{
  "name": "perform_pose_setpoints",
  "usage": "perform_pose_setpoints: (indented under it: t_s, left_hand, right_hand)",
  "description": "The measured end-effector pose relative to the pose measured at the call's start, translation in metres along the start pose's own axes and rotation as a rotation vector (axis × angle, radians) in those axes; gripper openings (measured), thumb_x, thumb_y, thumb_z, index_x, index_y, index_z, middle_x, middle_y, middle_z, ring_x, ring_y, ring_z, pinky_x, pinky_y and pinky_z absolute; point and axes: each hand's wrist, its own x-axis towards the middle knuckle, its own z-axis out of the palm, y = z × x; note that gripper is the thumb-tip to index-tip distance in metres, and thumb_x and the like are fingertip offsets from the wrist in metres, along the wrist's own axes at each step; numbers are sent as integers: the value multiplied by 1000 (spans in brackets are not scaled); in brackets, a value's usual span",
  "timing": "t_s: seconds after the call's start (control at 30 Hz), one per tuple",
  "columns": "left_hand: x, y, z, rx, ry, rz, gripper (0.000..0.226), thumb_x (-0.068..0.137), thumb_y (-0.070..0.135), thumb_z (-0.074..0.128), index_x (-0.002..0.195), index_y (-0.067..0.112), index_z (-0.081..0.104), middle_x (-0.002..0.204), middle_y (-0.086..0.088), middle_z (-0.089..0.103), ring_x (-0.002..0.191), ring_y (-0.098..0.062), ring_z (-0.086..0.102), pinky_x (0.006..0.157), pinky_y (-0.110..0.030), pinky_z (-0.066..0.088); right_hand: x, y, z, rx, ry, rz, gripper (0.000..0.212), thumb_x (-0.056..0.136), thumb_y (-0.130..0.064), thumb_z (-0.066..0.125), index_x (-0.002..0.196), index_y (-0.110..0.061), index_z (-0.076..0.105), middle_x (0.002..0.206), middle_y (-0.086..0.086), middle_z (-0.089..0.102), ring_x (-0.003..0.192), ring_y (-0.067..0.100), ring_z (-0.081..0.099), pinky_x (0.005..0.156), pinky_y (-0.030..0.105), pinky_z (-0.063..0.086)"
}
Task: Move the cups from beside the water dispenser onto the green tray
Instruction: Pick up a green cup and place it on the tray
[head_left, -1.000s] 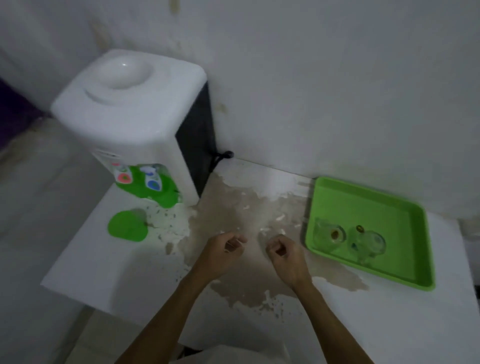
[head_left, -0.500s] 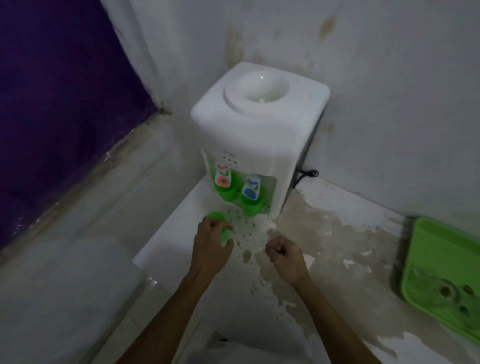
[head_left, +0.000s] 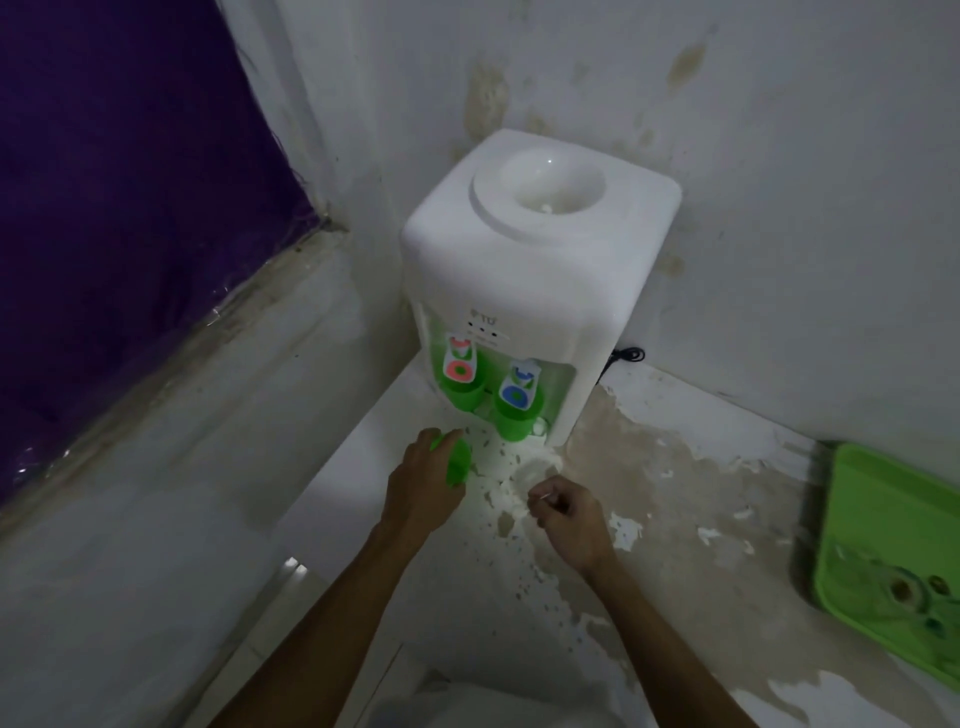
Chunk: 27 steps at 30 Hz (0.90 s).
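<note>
The left hand (head_left: 423, 486) is wrapped around a green cup (head_left: 457, 462) on the white counter (head_left: 343, 499), just in front of the water dispenser (head_left: 530, 291) and near its red-marked tap; the grip is closed on the cup's side, fingers over the far face. The cup looks tilted, its long axis leaning from the near base up toward the dispenser, and which end is the open mouth I cannot tell. The right hand (head_left: 569, 519) rests loosely curled just right of it, holding nothing that can be made out.

The green tray (head_left: 852, 499) lies well apart at the far right edge of the view, with clear glasses (head_left: 904, 592) already on it.

Risks, as I judge them: the counter's coating is peeled and patchy between cup and tray, so sliding the cup could snag it; lifting is safer. The light plastic may squeeze out of a one-sided hold. Set down carelessly, it could knock the glasses already on the tray.
</note>
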Motion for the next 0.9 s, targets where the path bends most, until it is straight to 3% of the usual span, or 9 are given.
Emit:
perform_pose_setpoints:
  t_s: [0.13,0.23,0.4,0.47,0.53,0.6,0.67,0.77,0.9]
  left_hand:
    - [-5,18,-7,-11,-44,18,73,80,36,73,146,31,42,139,-1,46,121,-26,55,89,-40,53]
    - [-12,45,-9,-70,-70,61,73,78,41,75,143,33,44,139,2,48,121,-24,56,89,-39,52]
    - [-24,104,1,-163,-81,210,74,76,44,78,141,35,45,140,6,48,125,-20,54,93,-42,52]
    - [-29,127,9,-169,-75,276,72,76,44,77,139,37,45,138,6,48,122,-20,56,91,-42,54]
    - [-35,149,17,-162,-77,321,70,76,44,76,138,38,44,136,7,48,119,-19,57,89,-40,55]
    - [-41,169,28,-159,-94,358,69,76,44,76,137,39,45,134,7,48,117,-18,58,86,-39,55]
    - [-46,187,39,-162,-107,388,69,76,44,76,137,40,45,134,8,48,115,-18,58,84,-37,55]
    - [-51,211,54,-174,-132,427,69,77,42,76,138,39,44,134,8,47,113,-17,58,81,-32,53]
    - [-60,243,73,-239,-184,474,73,75,44,73,139,41,40,136,9,45,118,-14,56,89,-42,56]
  right_hand:
    - [-5,4,-2,46,12,30,13,84,-7,66,78,-17,71,72,7,71,64,14,63,64,24,49]
    - [-11,6,-6,226,36,125,10,88,-5,63,82,-9,70,70,7,68,60,14,61,55,20,47]
    - [-19,19,-24,647,83,485,24,94,-30,56,110,-14,65,101,10,72,81,27,70,69,37,57]
    - [-25,20,-39,803,21,557,34,92,-46,54,96,-16,69,82,5,73,67,22,70,66,36,56]
    - [-30,24,-55,983,-4,583,39,94,-48,50,81,-15,67,57,0,66,52,16,63,70,37,54]
    - [-34,33,-72,1090,61,584,37,96,-44,51,88,-13,69,63,5,71,66,21,67,85,43,55]
    - [-40,39,-89,1146,99,592,36,95,-43,53,95,-12,70,82,12,74,81,26,67,82,42,55]
    - [-47,54,-114,1211,154,604,33,94,-42,54,94,-12,69,83,11,73,80,25,66,75,38,54]
    - [-54,75,-153,1219,200,599,31,94,-42,54,89,-14,67,84,8,66,72,21,60,70,34,52]
